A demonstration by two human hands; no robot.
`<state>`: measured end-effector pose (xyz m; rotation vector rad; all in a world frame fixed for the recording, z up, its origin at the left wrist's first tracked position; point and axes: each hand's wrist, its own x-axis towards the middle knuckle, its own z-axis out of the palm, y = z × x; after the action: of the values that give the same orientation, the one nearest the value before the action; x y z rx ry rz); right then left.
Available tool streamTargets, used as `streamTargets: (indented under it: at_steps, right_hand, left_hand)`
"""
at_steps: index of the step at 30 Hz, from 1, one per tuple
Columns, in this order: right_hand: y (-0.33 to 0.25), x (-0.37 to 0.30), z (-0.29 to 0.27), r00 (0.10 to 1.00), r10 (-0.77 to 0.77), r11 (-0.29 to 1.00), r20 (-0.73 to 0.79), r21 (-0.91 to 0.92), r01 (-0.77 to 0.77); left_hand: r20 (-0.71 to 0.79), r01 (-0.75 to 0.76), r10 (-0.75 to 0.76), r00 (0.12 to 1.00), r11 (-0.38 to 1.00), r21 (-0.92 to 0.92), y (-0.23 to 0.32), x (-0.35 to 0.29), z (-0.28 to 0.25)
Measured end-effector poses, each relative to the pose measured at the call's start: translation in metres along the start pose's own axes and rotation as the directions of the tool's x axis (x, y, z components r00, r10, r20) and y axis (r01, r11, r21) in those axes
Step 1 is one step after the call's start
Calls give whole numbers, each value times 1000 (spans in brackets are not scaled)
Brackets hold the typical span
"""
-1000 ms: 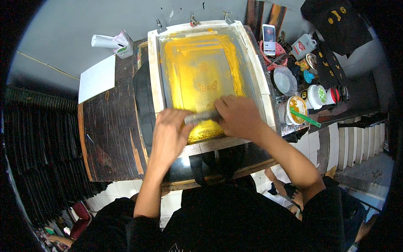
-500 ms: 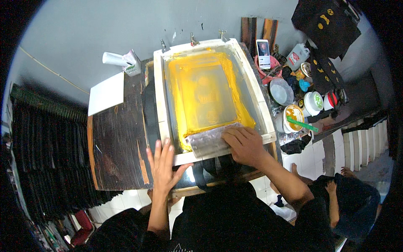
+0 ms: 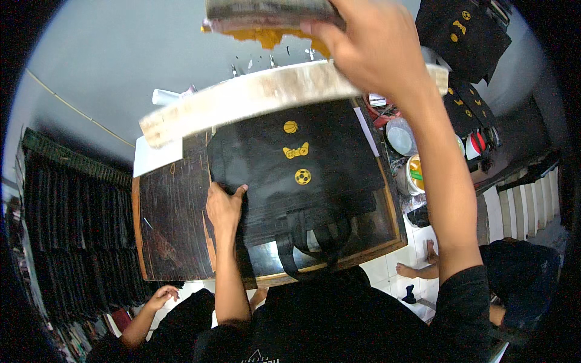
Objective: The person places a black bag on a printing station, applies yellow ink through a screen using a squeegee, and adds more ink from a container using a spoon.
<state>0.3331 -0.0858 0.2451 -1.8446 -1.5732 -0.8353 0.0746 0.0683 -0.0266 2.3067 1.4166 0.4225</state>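
My right hand (image 3: 378, 51) is raised at the top, closed on a squeegee (image 3: 272, 13) whose blade edge carries thick yellow ink. Just below it, the pale wooden screen frame (image 3: 254, 91) is tilted up, and its near bar crosses the view; my wrist passes in front of that bar. Under the frame lies a black tote bag (image 3: 260, 163) with a yellow basketball, game controller and football printed in a column. At the bag's left edge is my left hand (image 3: 224, 209), thumb on the cloth and fingers curled at the edge. The bag's handles (image 3: 311, 242) hang toward me.
A dark wooden table (image 3: 172, 224) bears the bag. To the right stand an ink tub (image 3: 414, 175) and a clear bowl (image 3: 400, 136). Black cloth pieces (image 3: 78, 224) are stacked at the left. Other people's limbs show at lower left (image 3: 148, 311) and right.
The screen frame has swung up off the table, uncovering the printed bag. My right hand has risen with the squeegee; my left hand has moved from the frame's corner to the bag's left edge.
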Motion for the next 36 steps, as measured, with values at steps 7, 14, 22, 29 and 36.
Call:
streamTargets:
  at_steps: [7,14,22,29,36]
  right_hand:
    - [27,59,-3,990,127,992,64,-16,-126]
    - [29,92,7,997,73,997,2,39,-73]
    - [42,108,12,999,36,999,3,12,-36]
    - [65,126,18,999,33,999,19,5,-33]
    - [72,130,21,1000,-7,999,8,-39,7]
  left_hand:
    - [75,64,-34,997,897,-437,-28,18,-4]
    - [-127,124,-144,981,981,-149,-205,84,-125]
    - [-435,-185,86,896,964,-189,-151,103,-117]
    - [-37,-645,674,738,688,-332,122,99,95]
    - [327,-808,795,510,574,-135,231,133,159]
